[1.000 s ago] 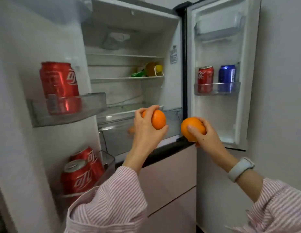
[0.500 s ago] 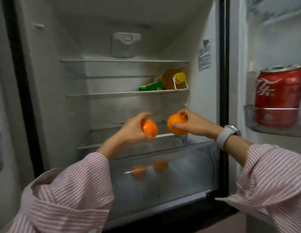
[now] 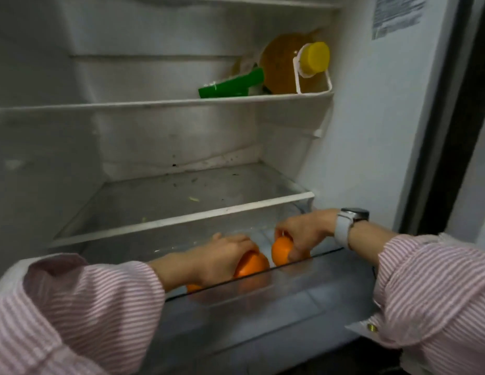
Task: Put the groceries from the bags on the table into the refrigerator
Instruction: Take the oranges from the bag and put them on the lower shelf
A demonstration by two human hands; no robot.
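Both of my hands reach down into the clear crisper drawer at the bottom of the open refrigerator. My left hand grips one orange from above, low inside the drawer. My right hand holds a second orange just to the right, its fingers curled over the top. A sliver of another orange shows under my left wrist, and orange blurs show through the drawer's front wall.
A glass shelf with crumbs lies right above the drawer. On the shelf above lie a yellow-capped bottle and a green packet at the right. The fridge's right wall stands close to my right wrist.
Both hands have dropped from in front of the shelf down into the drawer with their oranges. The view has moved closer and lower into the fridge.
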